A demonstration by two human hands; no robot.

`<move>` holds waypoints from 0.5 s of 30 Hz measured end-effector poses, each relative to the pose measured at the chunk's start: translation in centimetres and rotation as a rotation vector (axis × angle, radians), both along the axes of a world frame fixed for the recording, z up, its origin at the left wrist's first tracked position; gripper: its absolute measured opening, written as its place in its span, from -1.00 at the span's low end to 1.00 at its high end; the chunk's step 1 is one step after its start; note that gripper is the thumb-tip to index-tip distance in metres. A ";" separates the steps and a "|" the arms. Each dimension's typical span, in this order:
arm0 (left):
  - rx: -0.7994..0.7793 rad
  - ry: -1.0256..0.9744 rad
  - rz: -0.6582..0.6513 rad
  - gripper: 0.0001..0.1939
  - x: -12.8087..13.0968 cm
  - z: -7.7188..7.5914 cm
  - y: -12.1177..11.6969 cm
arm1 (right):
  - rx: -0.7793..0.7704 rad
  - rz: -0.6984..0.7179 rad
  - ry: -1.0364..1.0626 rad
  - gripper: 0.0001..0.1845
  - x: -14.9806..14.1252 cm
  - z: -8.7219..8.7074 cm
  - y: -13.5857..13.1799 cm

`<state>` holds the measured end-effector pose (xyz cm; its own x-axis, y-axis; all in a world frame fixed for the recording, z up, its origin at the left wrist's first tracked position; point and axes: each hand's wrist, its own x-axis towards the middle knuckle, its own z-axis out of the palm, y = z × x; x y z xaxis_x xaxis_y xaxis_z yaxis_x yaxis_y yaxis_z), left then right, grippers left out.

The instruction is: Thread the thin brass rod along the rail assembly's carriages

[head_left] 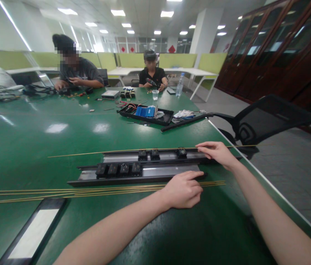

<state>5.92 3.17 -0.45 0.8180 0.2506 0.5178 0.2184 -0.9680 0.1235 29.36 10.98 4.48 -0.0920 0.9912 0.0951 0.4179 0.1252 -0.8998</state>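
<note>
A thin brass-coloured rod (78, 155) lies lengthwise along the far black rail assembly (163, 156), which carries several black blocks (182, 152). At its right part, my right hand (219, 154) pinches the rod between thumb and fingers. Closer to me is a second black rail assembly (169, 171) with a grey metal bed and black blocks (124, 169) grouped on its left half. My left hand (185, 189) rests at this rail's right end, index finger stretched along it and the other fingers partly curled, with nothing visible in them. More brass-coloured rods (47, 194) lie in front, passing by my left hand.
A black panel with a white label (32, 233) lies at lower left. Farther back are a black tray (169, 116) holding blue parts, a black bar (185, 122), a cloth (183, 115) and a bottle (180, 85). A chair (265, 117) stands beyond the right edge. Co-workers sit opposite.
</note>
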 end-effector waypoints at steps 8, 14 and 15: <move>0.001 -0.008 0.001 -0.73 0.0 0.1 0.0 | -0.013 -0.011 0.010 -0.42 0.1 0.2 -0.1; 0.007 -0.007 -0.002 -0.73 0.0 -0.2 0.0 | -0.019 -0.034 0.007 -0.43 0.6 0.2 -0.1; 0.009 -0.008 -0.003 -0.73 0.0 -0.2 0.1 | -0.019 -0.038 0.007 -0.42 0.7 0.2 -0.1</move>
<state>5.95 3.22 -0.60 0.8146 0.2436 0.5264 0.2145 -0.9697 0.1168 30.07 10.90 4.66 -0.0541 0.9956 0.0763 0.4158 0.0919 -0.9048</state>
